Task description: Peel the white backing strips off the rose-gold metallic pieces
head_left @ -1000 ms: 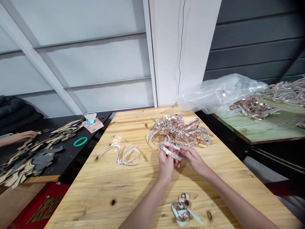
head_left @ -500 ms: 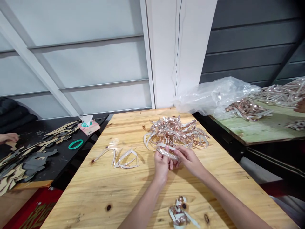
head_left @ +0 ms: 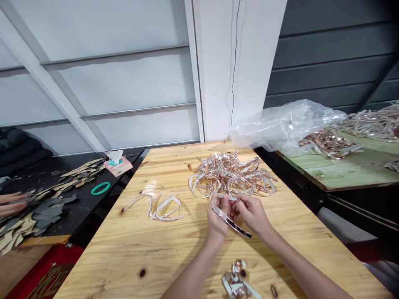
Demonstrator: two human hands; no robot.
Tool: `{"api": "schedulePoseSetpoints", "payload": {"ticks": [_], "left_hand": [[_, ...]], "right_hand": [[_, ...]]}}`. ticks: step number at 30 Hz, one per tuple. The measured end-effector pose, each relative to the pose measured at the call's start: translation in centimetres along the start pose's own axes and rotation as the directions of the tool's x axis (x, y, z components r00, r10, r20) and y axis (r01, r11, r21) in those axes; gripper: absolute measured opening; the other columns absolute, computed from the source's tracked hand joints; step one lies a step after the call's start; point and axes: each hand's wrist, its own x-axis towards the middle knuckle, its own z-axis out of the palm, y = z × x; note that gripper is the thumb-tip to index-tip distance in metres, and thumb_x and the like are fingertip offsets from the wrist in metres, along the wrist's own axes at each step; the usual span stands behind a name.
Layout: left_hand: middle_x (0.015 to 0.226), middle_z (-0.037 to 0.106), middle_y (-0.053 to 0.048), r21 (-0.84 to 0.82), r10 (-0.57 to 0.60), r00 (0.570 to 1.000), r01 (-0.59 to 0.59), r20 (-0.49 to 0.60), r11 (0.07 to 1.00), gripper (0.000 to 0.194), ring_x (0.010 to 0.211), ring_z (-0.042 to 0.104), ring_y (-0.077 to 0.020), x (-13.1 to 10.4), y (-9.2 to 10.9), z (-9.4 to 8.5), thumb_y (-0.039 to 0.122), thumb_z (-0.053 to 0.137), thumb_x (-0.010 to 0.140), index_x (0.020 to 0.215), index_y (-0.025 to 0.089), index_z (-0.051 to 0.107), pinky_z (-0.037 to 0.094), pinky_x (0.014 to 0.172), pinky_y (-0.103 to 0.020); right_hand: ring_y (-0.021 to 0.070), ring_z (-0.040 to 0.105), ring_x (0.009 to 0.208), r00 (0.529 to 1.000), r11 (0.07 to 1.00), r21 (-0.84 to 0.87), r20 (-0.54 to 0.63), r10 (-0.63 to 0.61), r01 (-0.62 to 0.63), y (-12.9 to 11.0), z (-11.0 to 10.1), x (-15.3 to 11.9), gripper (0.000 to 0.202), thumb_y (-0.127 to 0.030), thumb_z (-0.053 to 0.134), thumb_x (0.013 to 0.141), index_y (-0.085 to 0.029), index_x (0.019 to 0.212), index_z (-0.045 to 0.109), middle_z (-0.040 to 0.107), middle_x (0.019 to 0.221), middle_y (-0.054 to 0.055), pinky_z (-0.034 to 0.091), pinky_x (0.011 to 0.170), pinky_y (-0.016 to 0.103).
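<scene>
Between both hands is a curved, shiny strip [head_left: 229, 222], white on one side and metallic on the other, its loose end hanging toward me. My left hand [head_left: 217, 218] is closed round its bend, thumb on top. The fingers of my right hand [head_left: 253, 211] pinch the other part of the strip. Just beyond them lies a tangled pile of rose-gold and white strips [head_left: 232, 172]. To the left, several thin strips [head_left: 166, 207] lie apart on the wooden table [head_left: 124, 257]. Nearer me is a small heap of short crumpled pieces [head_left: 236, 280].
On the black table at left are flat grey and tan cut pieces [head_left: 52, 209], a green ring [head_left: 100, 188] and a tissue box [head_left: 118, 166]; another person's hand [head_left: 12, 203] reaches in there. At right, a clear plastic bag [head_left: 286, 124] and more strips [head_left: 333, 143] lie on a green-topped table [head_left: 314, 170].
The strip has turned in my hands, and its end now hangs down toward me at the right. Both hands have shifted slightly right. The other person's hand at left has moved lower.
</scene>
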Motion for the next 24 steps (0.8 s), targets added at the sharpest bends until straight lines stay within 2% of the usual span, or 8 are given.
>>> {"api": "schedulePoseSetpoints", "payload": {"ticks": [4, 7, 11, 15, 19, 24], "left_hand": [[0.072, 0.058, 0.001, -0.009, 0.02, 0.998, -0.02, -0.056, 1.0, 0.04, 0.052, 0.051, -0.0099, 0.3, -0.2, -0.3, 0.056, 0.067, 0.09, 0.086, 0.018, 0.058, 0.045, 0.045, -0.022], [0.07, 0.056, 0.002, -0.009, 0.027, 0.999, -0.027, -0.044, 1.0, 0.036, 0.052, 0.049, -0.0096, 0.4, -0.1, -0.5, 0.054, 0.067, 0.091, 0.087, 0.018, 0.058, 0.045, 0.046, -0.022], [0.065, 0.052, 0.003, -0.041, -0.03, 0.998, 0.028, -0.061, 0.999, 0.04, 0.051, 0.047, -0.0089, 0.6, 0.3, -0.6, 0.055, 0.072, 0.086, 0.082, 0.019, 0.055, 0.044, 0.048, -0.021], [0.066, 0.055, 0.003, -0.005, -0.072, 0.993, 0.072, -0.098, 0.997, 0.043, 0.054, 0.05, -0.0087, 0.7, 0.6, -0.8, 0.058, 0.072, 0.085, 0.083, 0.018, 0.055, 0.045, 0.055, -0.021], [0.07, 0.06, 0.0, 0.095, -0.043, 0.993, 0.054, -0.111, 0.994, 0.038, 0.055, 0.052, -0.0105, 0.4, 0.9, -0.8, 0.054, 0.072, 0.087, 0.083, 0.018, 0.059, 0.044, 0.054, -0.022], [0.081, 0.07, -0.005, 0.276, 0.057, 0.994, -0.029, -0.093, 0.961, 0.023, 0.067, 0.061, -0.0166, -0.1, 1.5, -0.7, 0.042, 0.073, 0.089, 0.089, 0.019, 0.069, 0.049, 0.064, -0.026]], "right_hand": [[0.0205, 0.068, 0.065, 0.994, 0.997, 0.004, 0.08, -0.071, 0.071, 0.0, -0.2, -0.1, 0.022, -0.037, 0.054, 0.099, -0.021, 0.09, 0.066, 0.07, 0.072, 0.004, 0.057, 0.064, 0.032], [0.0206, 0.068, 0.067, 0.992, 0.998, -0.024, 0.112, -0.062, 0.065, -0.3, -0.3, 0.0, 0.029, -0.045, 0.054, 0.1, -0.02, 0.09, 0.067, 0.071, 0.075, 0.005, 0.056, 0.066, 0.032], [0.0215, 0.069, 0.076, 0.977, 0.997, -0.03, 0.201, -0.068, 0.076, -0.7, -0.4, 0.3, 0.036, -0.048, 0.047, 0.103, -0.02, 0.092, 0.067, 0.072, 0.083, 0.007, 0.057, 0.074, 0.034], [0.0216, 0.07, 0.079, 0.973, 0.995, -0.065, 0.221, -0.065, 0.082, -1.0, -0.4, 0.4, 0.036, -0.048, 0.047, 0.104, -0.02, 0.091, 0.066, 0.073, 0.087, 0.007, 0.057, 0.075, 0.033], [0.0214, 0.071, 0.073, 0.982, 0.99, -0.116, 0.181, -0.057, 0.079, -0.8, -0.7, 0.3, 0.034, -0.045, 0.047, 0.103, -0.019, 0.09, 0.066, 0.075, 0.083, 0.006, 0.056, 0.069, 0.032], [0.0204, 0.07, 0.066, 0.996, 0.95, -0.3, 0.064, -0.065, 0.081, -0.3, -0.9, 0.4, 0.028, -0.034, 0.048, 0.1, -0.02, 0.088, 0.068, 0.076, 0.075, 0.004, 0.053, 0.065, 0.03]]}}
